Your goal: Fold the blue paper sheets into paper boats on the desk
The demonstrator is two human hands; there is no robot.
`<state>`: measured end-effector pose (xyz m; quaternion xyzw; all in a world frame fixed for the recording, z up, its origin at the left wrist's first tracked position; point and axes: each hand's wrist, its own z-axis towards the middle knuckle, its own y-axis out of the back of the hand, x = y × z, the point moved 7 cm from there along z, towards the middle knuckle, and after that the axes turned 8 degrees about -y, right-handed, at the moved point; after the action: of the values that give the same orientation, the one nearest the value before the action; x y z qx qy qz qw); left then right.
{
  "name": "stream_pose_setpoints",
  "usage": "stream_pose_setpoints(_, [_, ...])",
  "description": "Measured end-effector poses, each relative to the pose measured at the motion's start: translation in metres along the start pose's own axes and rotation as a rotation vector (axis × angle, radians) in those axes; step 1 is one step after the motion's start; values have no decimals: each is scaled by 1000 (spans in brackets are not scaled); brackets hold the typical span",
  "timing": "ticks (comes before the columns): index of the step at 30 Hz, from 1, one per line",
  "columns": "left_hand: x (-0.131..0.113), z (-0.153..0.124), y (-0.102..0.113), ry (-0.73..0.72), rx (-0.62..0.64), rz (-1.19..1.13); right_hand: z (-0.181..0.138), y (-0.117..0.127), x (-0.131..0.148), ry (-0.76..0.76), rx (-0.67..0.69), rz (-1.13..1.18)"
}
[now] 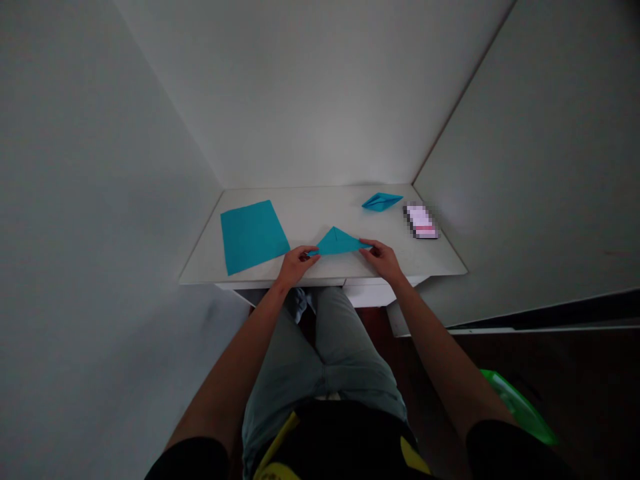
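A blue sheet of paper folded into a triangle is held between my two hands, just above or on the white table. Its peak points to the back, and a short crease line runs down from that peak. My left hand pinches its left corner with thumb and fingers. At the right corner, my right hand grips it the same way. Beside my left hand lies a flat blue sheet of paper. Farther back on the right rests a folded blue paper boat.
The white table stands in a corner with walls at the back and left and a panel at the right. A blurred-out phone lies near its right edge. Something bright green is on the floor at right.
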<state>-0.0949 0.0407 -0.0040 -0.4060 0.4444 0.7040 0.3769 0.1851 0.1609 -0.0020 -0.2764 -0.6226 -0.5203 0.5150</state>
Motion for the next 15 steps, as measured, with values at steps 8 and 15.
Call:
stream_pose_setpoints(8, [3,3,6,10,-18,-40,4,-2,-3,-8,31,-62])
stream_pose_setpoints(15, [3,2,8,32,-56,-112,4,-5,-3,-10,39,-61])
